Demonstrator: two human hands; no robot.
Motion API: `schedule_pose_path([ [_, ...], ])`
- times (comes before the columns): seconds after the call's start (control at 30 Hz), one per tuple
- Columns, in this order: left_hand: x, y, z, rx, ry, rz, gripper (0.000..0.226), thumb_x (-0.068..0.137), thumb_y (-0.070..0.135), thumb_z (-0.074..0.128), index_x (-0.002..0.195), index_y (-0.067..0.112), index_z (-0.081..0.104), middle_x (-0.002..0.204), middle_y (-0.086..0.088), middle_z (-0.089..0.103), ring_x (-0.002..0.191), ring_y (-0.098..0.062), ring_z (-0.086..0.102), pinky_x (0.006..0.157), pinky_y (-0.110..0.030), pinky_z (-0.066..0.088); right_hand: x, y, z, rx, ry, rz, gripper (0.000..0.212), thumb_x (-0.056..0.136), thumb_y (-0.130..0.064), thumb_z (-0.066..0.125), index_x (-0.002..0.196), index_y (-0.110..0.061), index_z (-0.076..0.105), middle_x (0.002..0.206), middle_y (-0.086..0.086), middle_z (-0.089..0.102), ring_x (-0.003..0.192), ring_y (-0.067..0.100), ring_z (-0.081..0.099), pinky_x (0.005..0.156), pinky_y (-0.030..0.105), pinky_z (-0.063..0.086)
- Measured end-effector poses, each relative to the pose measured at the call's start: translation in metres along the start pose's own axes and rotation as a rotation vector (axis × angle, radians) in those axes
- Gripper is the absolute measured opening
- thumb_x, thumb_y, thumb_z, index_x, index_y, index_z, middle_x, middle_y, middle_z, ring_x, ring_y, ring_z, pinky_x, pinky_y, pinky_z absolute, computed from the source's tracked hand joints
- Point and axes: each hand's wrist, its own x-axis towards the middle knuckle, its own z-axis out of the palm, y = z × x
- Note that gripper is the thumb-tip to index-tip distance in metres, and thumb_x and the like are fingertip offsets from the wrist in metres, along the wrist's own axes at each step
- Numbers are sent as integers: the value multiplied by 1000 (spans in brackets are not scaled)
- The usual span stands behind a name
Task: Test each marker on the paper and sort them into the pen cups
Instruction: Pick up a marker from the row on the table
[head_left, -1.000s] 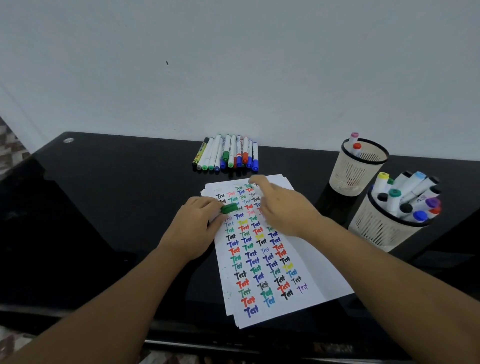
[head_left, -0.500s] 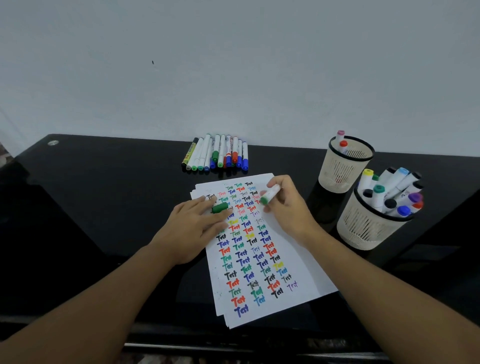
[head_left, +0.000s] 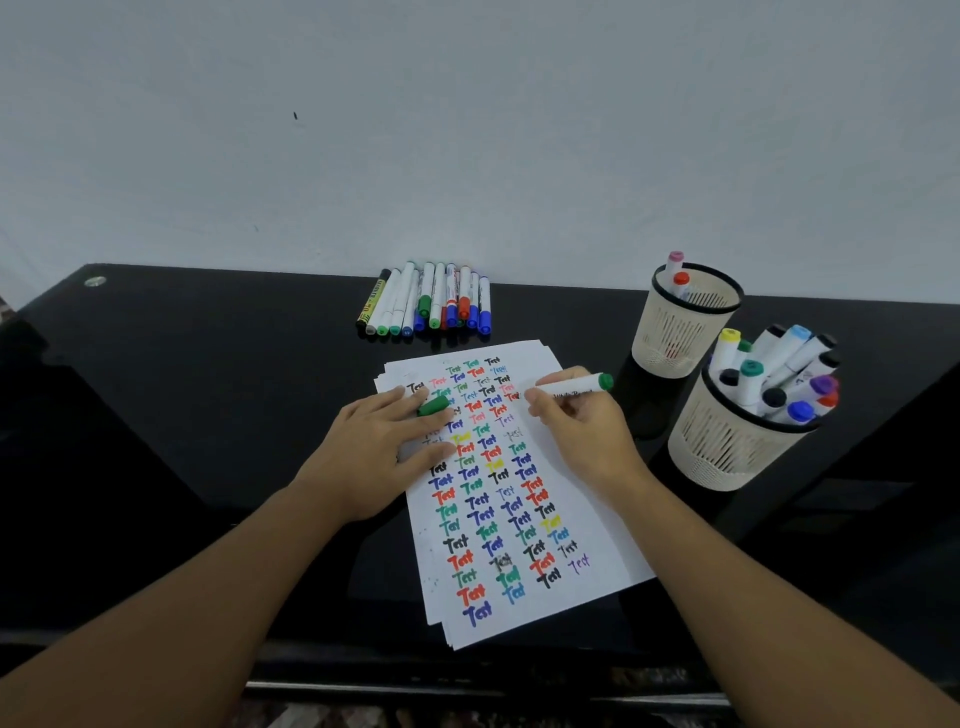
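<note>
A stack of white paper filled with coloured "Test" words lies on the black table. My left hand rests flat on its left side, with a green cap pinched between the fingers. My right hand grips a white marker at the sheet's upper right. Its green end points right toward the cups; its other end is down by my fingertips at the paper. A row of capped markers lies beyond the paper.
Two cream mesh pen cups stand at the right. The far cup holds two markers, and the near cup holds several. The glossy black table ends at a white wall behind and at a front edge near me.
My right hand drew back from the top of the sheet to its right side, and the marker now shows with its green end pointing right. My left hand kept the cap and stayed put.
</note>
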Motion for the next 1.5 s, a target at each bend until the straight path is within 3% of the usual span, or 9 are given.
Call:
schedule_pose_path([
  [0.2, 1, -4, 4, -13, 21, -1, 63, 91, 83, 22, 149, 59, 31, 165, 21, 18, 154, -6, 11, 123, -36, 11, 8, 1, 4, -107, -3, 101, 43, 100, -52, 59, 100, -10, 69, 97, 14, 71, 92, 30, 69, 86, 50, 58],
  [0.4, 2, -7, 8, -19, 39, 1, 65, 89, 87, 17, 147, 62, 31, 165, 21, 19, 154, -5, 12, 124, -39, 14, 11, 3, 6, -154, -52, 113, 39, 101, -53, 57, 104, -16, 68, 96, 5, 71, 92, 22, 70, 92, 50, 59],
  [0.87, 3, -7, 7, -23, 35, -4, 66, 87, 87, 18, 147, 61, 31, 164, 21, 19, 154, -5, 11, 125, -39, 13, 13, 5, 7, -252, -36, 125, 41, 101, -54, 57, 104, -15, 66, 89, 5, 71, 82, 23, 70, 80, 52, 61],
  [1.07, 4, -6, 6, -25, 27, -7, 66, 87, 87, 18, 147, 62, 31, 164, 21, 18, 154, -5, 11, 123, -37, 12, 13, 5, 5, -242, -63, 110, 42, 101, -55, 56, 110, -15, 67, 93, 3, 72, 86, 21, 70, 86, 50, 61],
  [1.23, 3, -6, 7, -31, 28, -11, 69, 85, 89, 17, 146, 62, 32, 164, 22, 18, 154, -5, 12, 124, -38, 13, 13, 8, 5, -245, -59, 106, 39, 101, -54, 56, 101, -16, 64, 83, 4, 66, 74, 20, 63, 66, 39, 53],
  [1.4, 3, -7, 7, -29, 29, -11, 66, 87, 87, 20, 146, 62, 32, 164, 22, 19, 154, -5, 12, 124, -38, 12, 11, 7, 3, -152, -21, 90, 35, 103, -48, 57, 107, -14, 64, 93, 8, 70, 89, 26, 69, 83, 48, 58],
  [1.5, 3, -6, 7, -39, 46, -9, 67, 86, 88, 20, 146, 61, 34, 164, 22, 20, 153, -5, 14, 124, -39, 14, 13, 8, 4, -208, -40, 87, 37, 102, -51, 56, 105, -15, 65, 90, 6, 70, 85, 23, 68, 83, 49, 59],
])
